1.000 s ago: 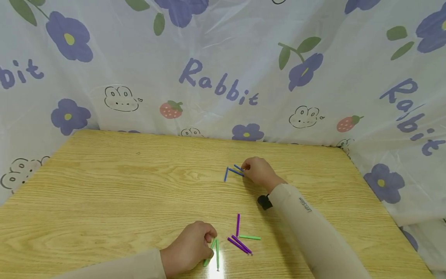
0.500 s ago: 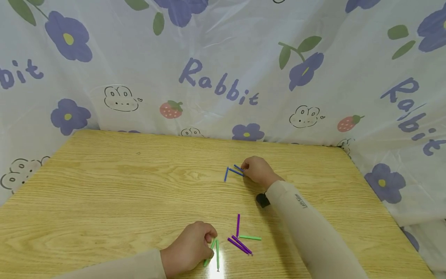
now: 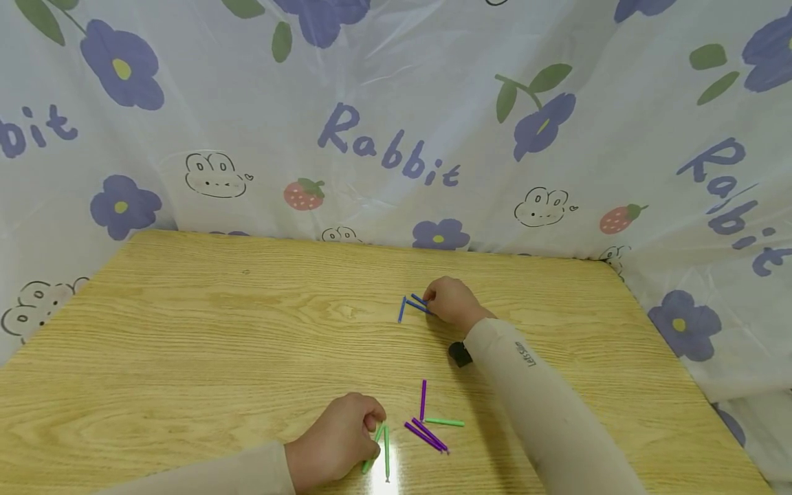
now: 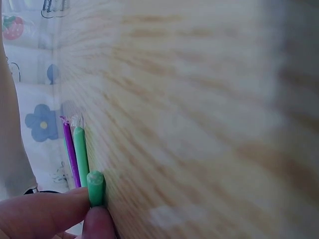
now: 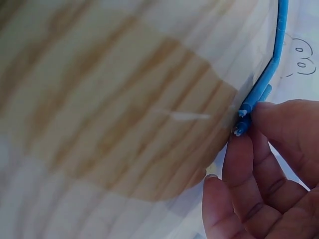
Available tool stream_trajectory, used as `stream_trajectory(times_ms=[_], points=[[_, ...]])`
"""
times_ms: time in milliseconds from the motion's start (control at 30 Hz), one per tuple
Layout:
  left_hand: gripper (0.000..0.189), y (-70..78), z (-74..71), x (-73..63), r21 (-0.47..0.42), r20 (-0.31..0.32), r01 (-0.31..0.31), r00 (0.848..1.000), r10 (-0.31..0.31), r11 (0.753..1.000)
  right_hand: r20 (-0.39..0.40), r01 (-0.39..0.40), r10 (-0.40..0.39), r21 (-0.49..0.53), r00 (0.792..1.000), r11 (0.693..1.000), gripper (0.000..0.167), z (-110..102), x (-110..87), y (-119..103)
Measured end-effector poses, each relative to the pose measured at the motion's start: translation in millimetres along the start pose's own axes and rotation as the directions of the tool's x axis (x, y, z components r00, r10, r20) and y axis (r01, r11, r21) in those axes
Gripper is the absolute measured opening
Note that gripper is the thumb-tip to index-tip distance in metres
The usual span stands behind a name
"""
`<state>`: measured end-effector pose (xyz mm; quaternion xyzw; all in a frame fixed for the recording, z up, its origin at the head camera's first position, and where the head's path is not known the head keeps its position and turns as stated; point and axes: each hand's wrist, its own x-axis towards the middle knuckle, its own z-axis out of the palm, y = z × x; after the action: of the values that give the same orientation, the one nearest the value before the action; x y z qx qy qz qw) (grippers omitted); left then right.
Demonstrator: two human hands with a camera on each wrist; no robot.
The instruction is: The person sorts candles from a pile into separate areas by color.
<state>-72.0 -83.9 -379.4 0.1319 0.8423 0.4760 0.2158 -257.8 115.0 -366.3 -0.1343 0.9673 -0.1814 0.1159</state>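
Note:
Near the front of the table my left hand [image 3: 337,436] pinches a slim green candle [image 4: 96,189] between thumb and finger. A second green candle [image 3: 387,455] lies just right of it, their far ends close together. Farther back, my right hand [image 3: 456,304] pinches a blue candle [image 5: 241,127] by one end. Close alongside runs another blue candle [image 5: 256,94], partly covered by the hand in the head view. A third blue candle [image 3: 402,309] lies to the left, at an angle to that one, their upper ends nearly meeting.
Between the hands, toward the front, lie an upright-pointing purple candle [image 3: 423,400], two slanted purple candles [image 3: 425,435] side by side, and a sideways green candle [image 3: 445,422]. A black device [image 3: 460,354] sits under the right wrist. A patterned curtain [image 3: 260,124] borders the wooden table [image 3: 216,344].
My right hand has shifted slightly left with its blue candle, which now reaches nearer the other blue ones. The right forearm has swung left too. My left hand has stayed still.

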Motion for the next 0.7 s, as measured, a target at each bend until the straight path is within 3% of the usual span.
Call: stream_trajectory(times_ms=[700], points=[[0.034,2.1,1.0,1.0,0.02,-0.015,0.024,1.0,-0.024,1.0,0.006,-0.008,0.008,0.0,1.0,1.0,0.019,0.7,-1.4,-1.8]])
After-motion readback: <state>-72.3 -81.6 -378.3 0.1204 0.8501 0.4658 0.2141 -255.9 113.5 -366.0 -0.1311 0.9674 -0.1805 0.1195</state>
